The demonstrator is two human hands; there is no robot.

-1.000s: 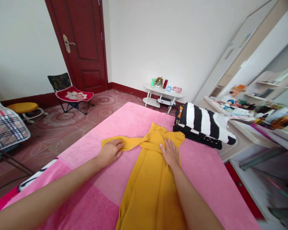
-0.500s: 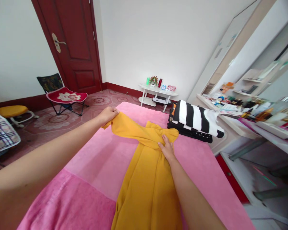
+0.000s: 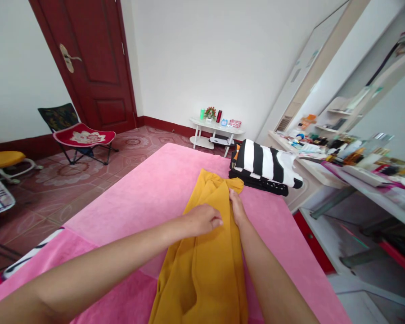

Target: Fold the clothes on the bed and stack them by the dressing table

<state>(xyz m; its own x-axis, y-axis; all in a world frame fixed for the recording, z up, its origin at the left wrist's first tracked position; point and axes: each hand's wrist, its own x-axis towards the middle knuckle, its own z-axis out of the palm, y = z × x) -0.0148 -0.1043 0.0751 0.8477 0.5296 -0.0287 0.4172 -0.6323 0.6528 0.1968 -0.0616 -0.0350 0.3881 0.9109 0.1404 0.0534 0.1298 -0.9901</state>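
A mustard-yellow long-sleeved garment [image 3: 216, 261] lies lengthwise on the pink bed cover, folded narrow, its collar end away from me. My left hand [image 3: 202, 219] is over its middle, fingers curled in a pinch on the yellow cloth; the fingertips are partly hidden. Along the garment's right edge, just below the collar, my right hand [image 3: 238, 208] rests with fingers extended against the fabric. The sleeve now lies down along the body of the garment.
Folded clothes [image 3: 266, 164], striped black and white on top, are stacked at the bed's far right corner. A cluttered dressing table [image 3: 324, 168] stands to the right. Beyond the pink bed cover [image 3: 138, 189] are a low white table [image 3: 219, 127], a folding chair [image 3: 84, 135] and a yellow stool [image 3: 5, 158].
My left hand has swung from the far left inward over the garment, bringing the outstretched sleeve down onto its body. My right hand has shifted slightly to the garment's right edge. The view has turned slightly right.
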